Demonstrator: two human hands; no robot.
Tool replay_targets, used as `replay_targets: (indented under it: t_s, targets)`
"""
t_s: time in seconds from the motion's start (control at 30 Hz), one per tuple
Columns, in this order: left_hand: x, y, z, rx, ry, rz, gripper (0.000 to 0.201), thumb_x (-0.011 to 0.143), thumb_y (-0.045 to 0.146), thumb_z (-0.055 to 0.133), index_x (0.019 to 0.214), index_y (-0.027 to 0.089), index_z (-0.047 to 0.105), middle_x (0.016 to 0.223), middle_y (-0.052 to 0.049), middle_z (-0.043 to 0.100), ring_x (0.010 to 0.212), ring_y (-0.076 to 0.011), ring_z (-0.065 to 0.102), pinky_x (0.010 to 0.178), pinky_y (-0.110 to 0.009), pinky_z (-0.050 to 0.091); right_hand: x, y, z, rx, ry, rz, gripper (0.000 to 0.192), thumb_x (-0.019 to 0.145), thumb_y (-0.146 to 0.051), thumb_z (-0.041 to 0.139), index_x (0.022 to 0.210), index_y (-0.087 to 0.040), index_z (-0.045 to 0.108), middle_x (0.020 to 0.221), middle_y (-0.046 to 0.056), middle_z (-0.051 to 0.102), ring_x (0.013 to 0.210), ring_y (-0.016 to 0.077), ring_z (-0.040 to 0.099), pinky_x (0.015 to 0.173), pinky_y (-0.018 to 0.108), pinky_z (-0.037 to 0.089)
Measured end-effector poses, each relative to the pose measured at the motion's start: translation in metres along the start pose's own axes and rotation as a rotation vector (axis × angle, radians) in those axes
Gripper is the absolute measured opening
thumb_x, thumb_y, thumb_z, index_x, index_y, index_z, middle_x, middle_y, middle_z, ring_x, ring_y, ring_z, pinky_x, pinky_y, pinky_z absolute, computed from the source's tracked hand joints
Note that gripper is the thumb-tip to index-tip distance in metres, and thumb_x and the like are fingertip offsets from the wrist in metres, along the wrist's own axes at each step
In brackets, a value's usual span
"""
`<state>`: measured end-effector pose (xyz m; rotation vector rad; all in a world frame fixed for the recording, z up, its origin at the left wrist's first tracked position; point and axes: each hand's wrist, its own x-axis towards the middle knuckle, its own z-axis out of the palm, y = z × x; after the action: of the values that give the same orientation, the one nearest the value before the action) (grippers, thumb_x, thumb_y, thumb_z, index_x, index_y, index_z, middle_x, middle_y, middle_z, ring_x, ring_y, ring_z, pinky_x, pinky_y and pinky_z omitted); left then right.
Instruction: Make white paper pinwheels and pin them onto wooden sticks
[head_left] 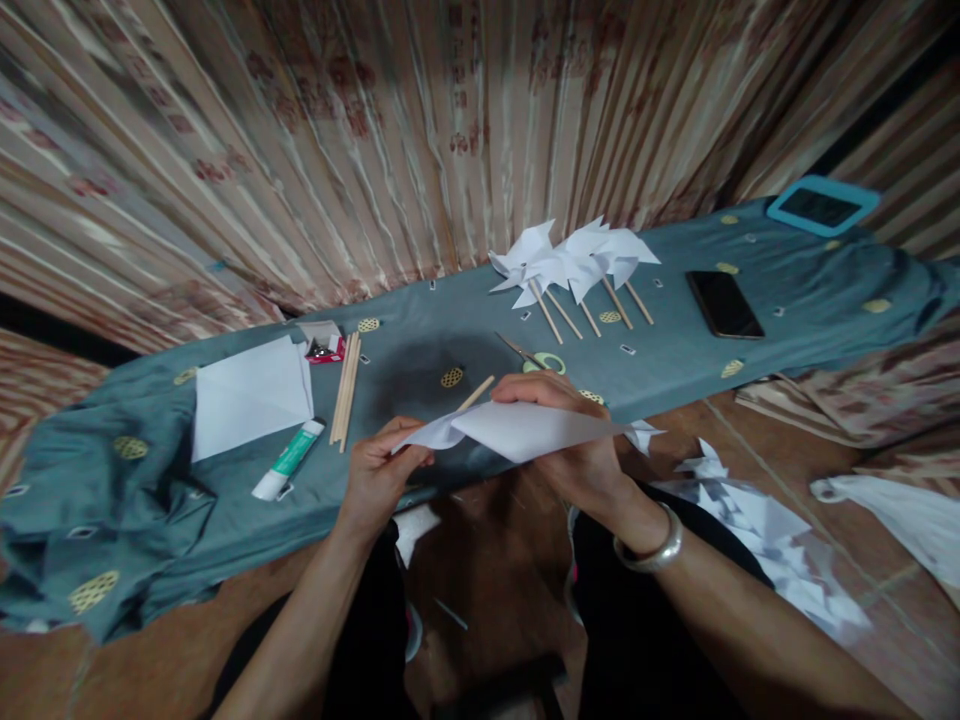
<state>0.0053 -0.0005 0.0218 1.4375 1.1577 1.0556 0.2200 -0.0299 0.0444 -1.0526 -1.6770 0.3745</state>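
Note:
A white sheet of paper (517, 428), curved and partly folded, is held up between my hands above the table's front edge. My left hand (382, 465) pinches its left corner between thumb and fingers. On the other side, my right hand (574, 440) grips it, with fingertips over the top edge and the palm behind. A wooden stick (476, 393) juts out behind the paper; whether it is held or lies on the table, I cannot tell. Just beyond my right hand lie scissors (544, 362) with pale green handles.
White paper pinwheels (574, 258) on sticks lie at the back. To the left are paper sheets (251, 395), a glue tube (289, 460), a small red box (325, 345) and wooden sticks (345, 392). A phone (724, 304) and blue-framed tablet (823, 205) lie right.

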Motion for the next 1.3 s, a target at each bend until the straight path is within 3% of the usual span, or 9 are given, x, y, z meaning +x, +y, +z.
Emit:
replay_targets:
  t_s: [0.47,0.8,1.0,1.3]
  targets:
    - [-0.0009,-0.0024,-0.0005,0.018,-0.032,0.028,0.027,0.075,0.026,0.065,0.049,0.017,0.061,0.058,0.0,0.057,0.057,-0.0115,0.052,0.056,-0.023,0.04,-0.0001,0.0,0.0022,-0.01,0.004,-0.006,0.025,0.082,-0.009,0.062,0.101,-0.026,0.063,0.098,0.0,0.072,0.097,0.0189,0.066,0.089,0.038,0.048]
    - [-0.0032,-0.0066,0.0006,-0.024,-0.085,-0.05,0.037,0.08,0.036,0.064,0.049,0.016,0.056,0.052,0.002,0.05,0.052,-0.0088,0.046,0.053,-0.022,0.036,0.0009,0.0001,0.0001,-0.032,-0.002,-0.004,0.021,0.084,-0.011,0.061,0.099,-0.026,0.064,0.097,0.0,0.073,0.094,0.0189,0.067,0.086,0.037,0.049]
    - [-0.0054,-0.0017,0.005,-0.112,-0.097,-0.12,0.031,0.078,0.039,0.067,0.059,0.014,0.064,0.044,0.004,0.046,0.044,-0.0072,0.039,0.047,-0.021,0.03,0.001,-0.0003,-0.0007,-0.037,-0.012,-0.004,0.019,0.085,-0.013,0.06,0.099,-0.025,0.064,0.097,0.001,0.073,0.094,0.0189,0.066,0.086,0.037,0.05]
    - [-0.0076,-0.0027,0.0056,-0.176,-0.135,-0.122,0.024,0.078,0.031,0.064,0.061,0.015,0.064,0.043,0.005,0.046,0.043,-0.0067,0.036,0.047,-0.022,0.025,0.0,0.0024,0.0001,-0.054,-0.002,-0.019,0.02,0.086,-0.012,0.057,0.1,-0.024,0.063,0.097,0.001,0.073,0.094,0.0186,0.066,0.087,0.037,0.049]
